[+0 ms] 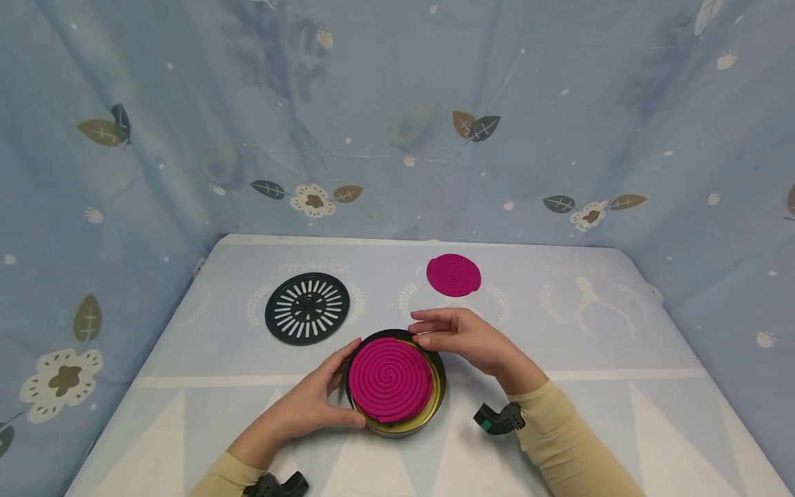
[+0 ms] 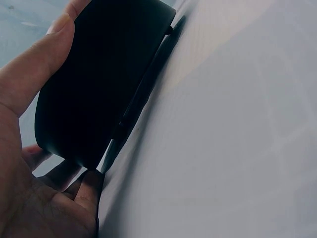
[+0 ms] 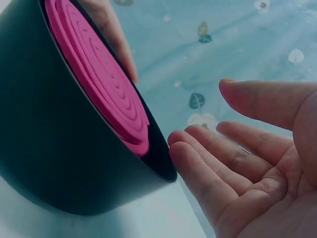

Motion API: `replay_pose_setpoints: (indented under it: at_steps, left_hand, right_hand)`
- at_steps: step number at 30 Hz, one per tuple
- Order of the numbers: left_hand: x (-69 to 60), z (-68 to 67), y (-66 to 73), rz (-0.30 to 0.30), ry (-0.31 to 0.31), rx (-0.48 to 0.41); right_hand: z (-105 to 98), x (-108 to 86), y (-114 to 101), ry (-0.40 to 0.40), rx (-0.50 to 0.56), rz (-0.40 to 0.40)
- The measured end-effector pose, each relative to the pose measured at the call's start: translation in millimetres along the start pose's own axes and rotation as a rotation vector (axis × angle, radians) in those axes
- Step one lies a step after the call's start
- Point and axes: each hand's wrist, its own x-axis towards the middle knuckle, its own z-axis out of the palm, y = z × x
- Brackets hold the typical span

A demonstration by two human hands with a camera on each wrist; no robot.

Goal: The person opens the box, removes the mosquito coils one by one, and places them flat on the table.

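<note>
Your left hand [image 1: 306, 406] grips the round tin [image 1: 441, 378], thumb and fingers spread around its left side. Your right hand [image 1: 470, 339] is at the tin's far right rim, fingers loosely extended with the thumb apart; whether they touch it, you cannot tell. A magenta coil [image 1: 390, 379] lies inside the tin. Beyond the tin on the tabletop [image 1: 577, 362], a slotted black disc [image 1: 307, 308] lies to the left, a loose coil [image 1: 453, 275] to the right.

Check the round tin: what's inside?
Pink spiral coils, seemingly more than one layer, sit in the tin. Some yellow inner surface shows beside them. Whatever lies beneath is covered, so the exact layer count can't be seen.
</note>
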Motion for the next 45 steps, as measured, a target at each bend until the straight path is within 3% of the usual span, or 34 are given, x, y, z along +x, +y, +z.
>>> replay_pose_setpoints:
  at_steps: [17,45]
  left_hand:
    - [1.0,-0.3,0.7,-0.025,0.006,-0.008]
    - [0.8,-1.0,-0.7,-0.016,-0.004,-0.016]
  right_hand:
    - [13.6,2.0,1.6,-0.065,-0.068,-0.013]
    - [16.8,0.9,-0.8,-0.079,-0.03,-0.017]
